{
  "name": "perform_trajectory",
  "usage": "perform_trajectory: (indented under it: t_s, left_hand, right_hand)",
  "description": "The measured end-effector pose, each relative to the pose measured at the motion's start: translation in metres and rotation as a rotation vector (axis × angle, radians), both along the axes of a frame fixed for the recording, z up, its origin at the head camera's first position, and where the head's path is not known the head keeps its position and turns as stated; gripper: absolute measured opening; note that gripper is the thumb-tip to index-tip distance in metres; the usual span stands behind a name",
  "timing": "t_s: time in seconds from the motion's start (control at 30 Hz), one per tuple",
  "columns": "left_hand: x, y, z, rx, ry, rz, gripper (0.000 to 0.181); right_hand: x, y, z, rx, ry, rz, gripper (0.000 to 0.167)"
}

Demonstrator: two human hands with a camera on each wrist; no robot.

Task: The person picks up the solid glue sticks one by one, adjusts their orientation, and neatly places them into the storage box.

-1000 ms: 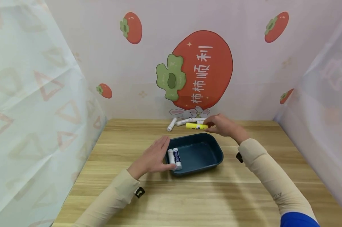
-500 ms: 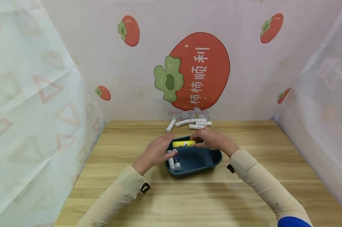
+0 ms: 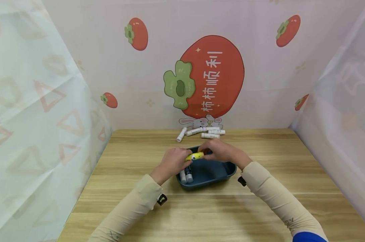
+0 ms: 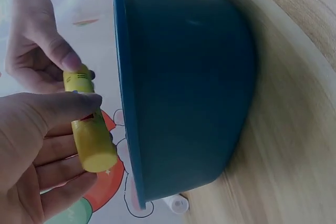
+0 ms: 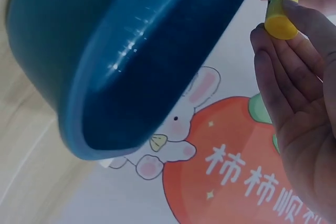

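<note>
A yellow glue stick (image 3: 194,156) is held between both hands above the dark teal tray (image 3: 211,182). My left hand (image 3: 172,163) grips one end, thumb across the stick (image 4: 89,135) in the left wrist view. My right hand (image 3: 223,151) pinches the other end; in the right wrist view that hand (image 5: 310,87) has its thumb and fingertips on the yellow tube (image 5: 282,11). Inside the tray's left end lie a white tube (image 3: 183,176) and a dark-labelled tube (image 3: 188,174) side by side, partly covered by my left hand.
Several white tubes lie behind the tray near the table's back edge, among them a tilted one (image 3: 181,134) and a nearer one (image 3: 210,136). A patterned backdrop (image 3: 146,77) stands behind the wooden table (image 3: 134,148).
The yellow stick has come from the back of the table to above the tray in my right hand. My left hand has left the tray's left side and taken hold of it.
</note>
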State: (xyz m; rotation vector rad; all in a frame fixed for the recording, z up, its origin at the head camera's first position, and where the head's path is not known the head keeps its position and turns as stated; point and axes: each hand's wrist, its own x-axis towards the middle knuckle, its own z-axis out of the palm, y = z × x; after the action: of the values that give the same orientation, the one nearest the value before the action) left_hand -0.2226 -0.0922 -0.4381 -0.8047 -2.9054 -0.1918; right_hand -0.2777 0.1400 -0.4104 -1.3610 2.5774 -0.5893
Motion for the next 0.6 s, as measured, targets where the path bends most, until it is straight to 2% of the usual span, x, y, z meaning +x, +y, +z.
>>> perform_trajectory:
  t_s: [0.2,0.3,0.47,0.6]
  left_hand:
    - [-0.002,-0.001,-0.002,0.189,-0.081,0.041,0.027]
    - [-0.004,-0.002,-0.002,0.306,-0.121,0.069,0.028]
    - [-0.008,-0.005,-0.001,0.609,-0.204,0.149,0.029]
    - [-0.010,-0.006,0.005,0.841,-0.275,0.226,0.033]
  right_hand:
    - [0.003,0.003,0.011,-0.066,0.041,-0.028,0.025]
    - [0.004,0.005,0.014,-0.109,0.055,-0.087,0.029]
    - [0.010,0.005,0.018,-0.192,0.032,-0.211,0.031]
    - [0.019,0.000,0.016,-0.253,-0.006,-0.303,0.032]
